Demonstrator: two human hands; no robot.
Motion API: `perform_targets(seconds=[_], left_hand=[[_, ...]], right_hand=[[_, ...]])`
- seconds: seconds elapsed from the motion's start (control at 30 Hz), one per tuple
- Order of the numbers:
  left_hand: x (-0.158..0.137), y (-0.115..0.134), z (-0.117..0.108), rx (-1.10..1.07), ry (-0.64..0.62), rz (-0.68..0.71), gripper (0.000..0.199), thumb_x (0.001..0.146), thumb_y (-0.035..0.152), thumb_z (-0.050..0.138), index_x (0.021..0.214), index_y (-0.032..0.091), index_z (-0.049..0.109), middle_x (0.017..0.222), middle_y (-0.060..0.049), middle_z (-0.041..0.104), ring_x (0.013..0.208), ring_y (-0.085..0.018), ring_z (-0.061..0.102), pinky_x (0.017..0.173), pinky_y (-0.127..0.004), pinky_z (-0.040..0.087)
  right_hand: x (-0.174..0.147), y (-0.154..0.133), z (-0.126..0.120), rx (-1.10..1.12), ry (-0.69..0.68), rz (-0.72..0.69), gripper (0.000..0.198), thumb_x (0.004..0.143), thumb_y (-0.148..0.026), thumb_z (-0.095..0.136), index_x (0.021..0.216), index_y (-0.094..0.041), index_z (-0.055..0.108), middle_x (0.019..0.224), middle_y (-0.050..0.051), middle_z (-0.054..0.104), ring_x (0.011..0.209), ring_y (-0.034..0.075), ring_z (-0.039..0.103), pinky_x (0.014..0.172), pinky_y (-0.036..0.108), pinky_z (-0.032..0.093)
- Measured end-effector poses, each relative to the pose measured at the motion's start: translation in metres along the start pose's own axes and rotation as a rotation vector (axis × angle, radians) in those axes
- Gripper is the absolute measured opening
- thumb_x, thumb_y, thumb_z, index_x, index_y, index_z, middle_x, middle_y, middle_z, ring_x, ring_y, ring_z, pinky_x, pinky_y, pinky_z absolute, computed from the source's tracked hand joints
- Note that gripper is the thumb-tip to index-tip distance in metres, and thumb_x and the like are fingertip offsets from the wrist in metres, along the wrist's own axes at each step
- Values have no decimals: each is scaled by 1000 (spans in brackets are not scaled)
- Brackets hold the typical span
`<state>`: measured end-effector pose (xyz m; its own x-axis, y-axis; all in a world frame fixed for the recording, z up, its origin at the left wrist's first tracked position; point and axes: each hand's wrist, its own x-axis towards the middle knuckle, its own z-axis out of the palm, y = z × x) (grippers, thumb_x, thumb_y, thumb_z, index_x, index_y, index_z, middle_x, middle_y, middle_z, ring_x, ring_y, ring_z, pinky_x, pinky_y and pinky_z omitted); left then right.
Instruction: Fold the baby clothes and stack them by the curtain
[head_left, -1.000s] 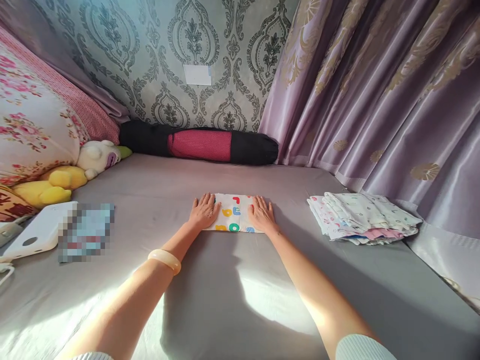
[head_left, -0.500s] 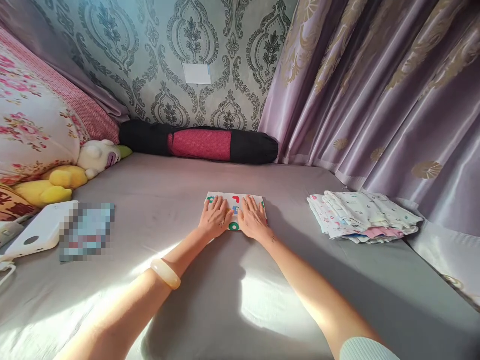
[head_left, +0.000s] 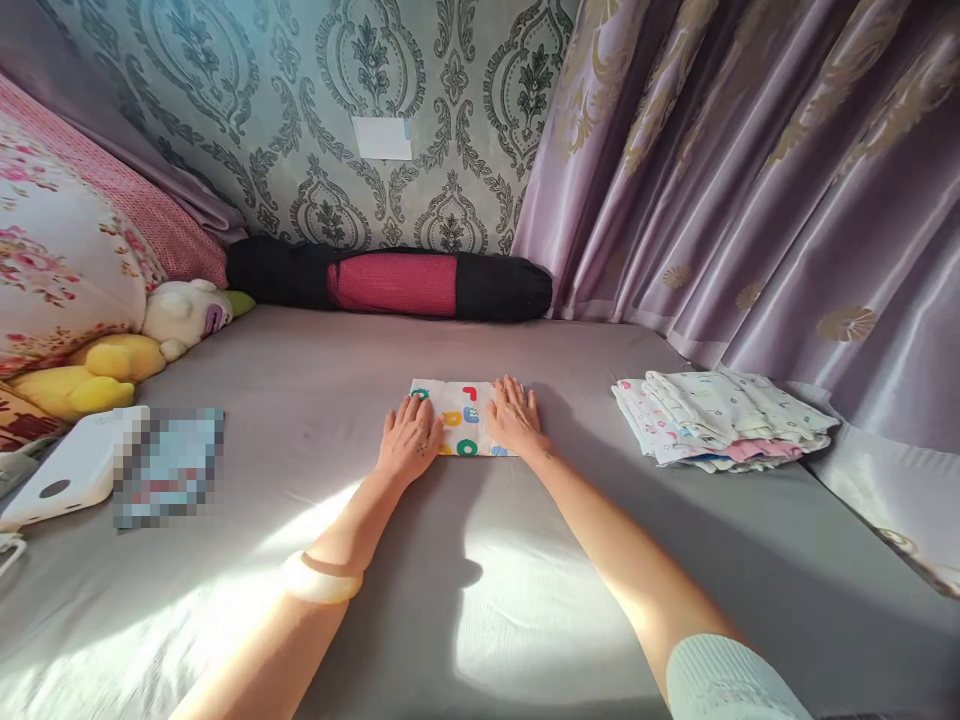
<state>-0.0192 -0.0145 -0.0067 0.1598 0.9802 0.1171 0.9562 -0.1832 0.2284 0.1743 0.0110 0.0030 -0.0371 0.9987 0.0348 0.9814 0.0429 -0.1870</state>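
Observation:
A folded white cloth (head_left: 459,410) printed with colourful letters lies flat on the grey bed sheet, in the middle of the view. My left hand (head_left: 411,436) rests at the cloth's left edge, palm down, with its fingers stretched forward and partly over the edge. On the right side of the cloth my right hand (head_left: 514,415) lies flat, fingers extended, covering that end. Both hands press from above and grip nothing. A pale bangle (head_left: 321,580) circles my left wrist.
To the right sits a stack of folded printed cloths (head_left: 724,420). At left lie a white power bank (head_left: 75,470), a blurred packet (head_left: 171,468) and plush toys (head_left: 112,375). A black and red bag (head_left: 394,283) lies along the wall, beside purple curtains (head_left: 720,200).
My left hand has slid left to the cloth's edge, baring more of its middle. My right hand has shifted slightly. The whole view has moved a little.

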Motion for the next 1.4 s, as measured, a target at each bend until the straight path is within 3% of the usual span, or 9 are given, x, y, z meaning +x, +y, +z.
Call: perform_targets(seconds=[0.3,0.63,0.93,1.23,1.4], left_hand=[[-7,-24,1,-77,56,-3,39,97,39,33,127,21,51,136,-12,56,135,-28,41,110,-46,35],[-5,-25,-2,-117,62,-22,33,95,34,38,121,20,52,137,-10,55,135,-26,42,111,-41,35],[-3,-28,0,-122,84,-20,26,95,32,41,114,23,56,134,-8,57,133,-26,44,107,-40,38],[-1,-36,4,-253,198,-8,25,93,16,37,106,22,58,119,-8,65,121,-23,55,108,-39,38],[-1,-41,0,-318,226,-71,26,92,15,37,107,21,57,117,-9,66,120,-24,55,100,-38,43]], right_hand=[[5,6,5,-40,-71,71,59,99,-34,16,152,-10,24,161,12,21,148,25,16,118,50,14],[3,-51,9,36,-47,-117,59,100,-36,20,152,-8,27,160,13,21,148,24,14,119,46,9],[2,-51,13,-20,-63,-128,59,100,-35,21,151,-7,27,160,15,20,148,26,16,118,48,11],[10,-91,20,25,19,-206,56,99,-32,24,149,-7,31,159,16,24,147,27,18,117,47,11],[10,-96,26,50,-2,-195,57,99,-34,23,149,-9,32,158,14,26,146,26,21,118,47,11]])
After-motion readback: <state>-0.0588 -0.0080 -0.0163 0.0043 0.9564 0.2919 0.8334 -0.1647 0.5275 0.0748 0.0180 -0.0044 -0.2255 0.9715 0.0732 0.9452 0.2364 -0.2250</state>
